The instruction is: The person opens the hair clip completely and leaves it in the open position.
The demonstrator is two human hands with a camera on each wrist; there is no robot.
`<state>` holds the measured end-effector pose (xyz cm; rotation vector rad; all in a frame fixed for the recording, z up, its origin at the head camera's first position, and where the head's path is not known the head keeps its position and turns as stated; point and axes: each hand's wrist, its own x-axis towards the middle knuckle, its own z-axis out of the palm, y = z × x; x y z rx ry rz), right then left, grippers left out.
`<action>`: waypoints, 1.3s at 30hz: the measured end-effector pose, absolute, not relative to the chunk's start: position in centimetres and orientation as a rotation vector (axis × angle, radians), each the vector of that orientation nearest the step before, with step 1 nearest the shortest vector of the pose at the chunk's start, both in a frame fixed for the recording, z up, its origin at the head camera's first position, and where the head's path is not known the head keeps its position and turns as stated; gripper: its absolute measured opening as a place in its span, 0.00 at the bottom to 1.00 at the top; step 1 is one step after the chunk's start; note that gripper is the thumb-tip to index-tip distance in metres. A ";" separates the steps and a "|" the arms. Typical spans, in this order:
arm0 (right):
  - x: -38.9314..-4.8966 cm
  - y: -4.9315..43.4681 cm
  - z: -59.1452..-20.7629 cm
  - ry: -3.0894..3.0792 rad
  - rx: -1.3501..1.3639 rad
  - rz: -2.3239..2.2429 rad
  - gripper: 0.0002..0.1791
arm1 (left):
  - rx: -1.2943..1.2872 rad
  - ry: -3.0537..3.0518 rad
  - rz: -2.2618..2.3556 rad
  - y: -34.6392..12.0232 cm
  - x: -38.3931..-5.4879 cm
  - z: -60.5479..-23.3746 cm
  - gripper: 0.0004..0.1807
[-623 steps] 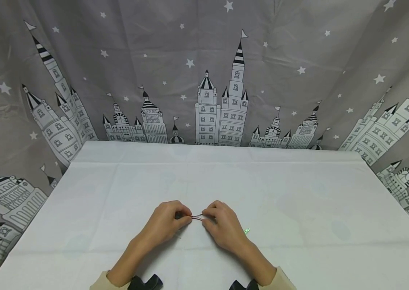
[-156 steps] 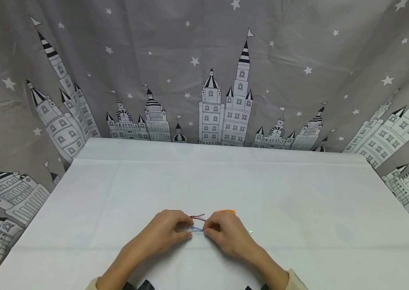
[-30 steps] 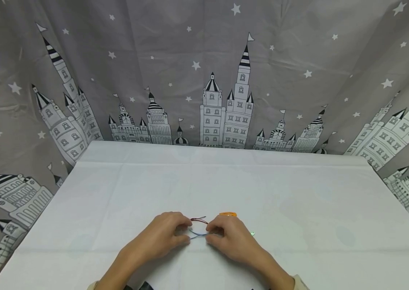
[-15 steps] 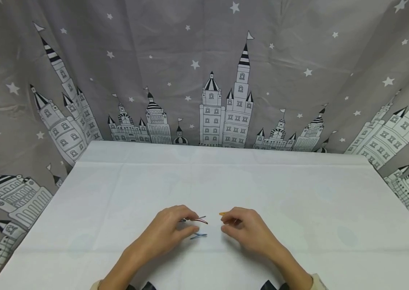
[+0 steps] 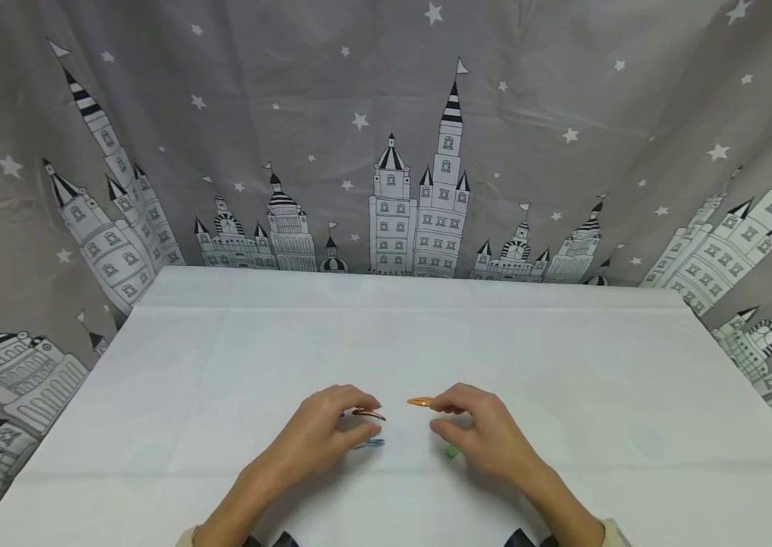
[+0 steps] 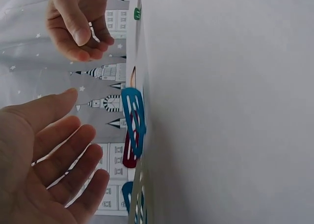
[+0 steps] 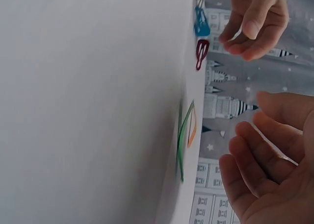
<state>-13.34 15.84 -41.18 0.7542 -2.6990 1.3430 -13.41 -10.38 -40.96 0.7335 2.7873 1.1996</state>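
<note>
My left hand [image 5: 331, 425] hovers low over the table, thumb and fingers spread and holding nothing. Close to its fingertips lie a dark red snap hair clip [image 5: 370, 415] and a blue snap hair clip [image 5: 370, 443]. In the left wrist view another blue clip [image 6: 126, 193] and a pale clip [image 6: 139, 197] show, partly overlapping. Opposite it, my right hand [image 5: 485, 425] also has loose, parted fingers with nothing between them. An orange clip [image 5: 419, 401] lies just beyond its fingertips. Partly covered by that hand's thumb side is a green clip [image 5: 452, 452].
A white cloth covers the table [image 5: 393, 342], with faint folds across it. Behind its far edge hangs a grey curtain [image 5: 242, 137] printed with castles and stars. Black straps [image 5: 519, 539] show at the wrists.
About 20 seconds ago both hands pinched a dark red clip. A second ago their fingertips were at the red and blue clips; since then the right hand has moved right, exposing the orange clip.
</note>
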 end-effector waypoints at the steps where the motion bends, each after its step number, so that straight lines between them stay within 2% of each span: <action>1: -13.4 16.0 -41.2 -2.699 0.752 1.337 0.08 | 0.726 2.781 1.211 -10.2 -13.5 -41.0 0.11; 14: -14.7 18.0 -41.8 -2.717 0.617 1.227 0.10 | 0.715 2.695 1.181 -7.3 -15.7 -40.6 0.17; 28: -16.5 17.7 -42.6 -2.805 0.559 1.343 0.09 | 0.674 2.608 1.133 -5.5 -17.8 -41.8 0.20; 39: -17.4 17.5 -43.1 -2.872 0.535 1.388 0.07 | 0.656 2.615 1.078 -5.2 -18.5 -42.3 0.18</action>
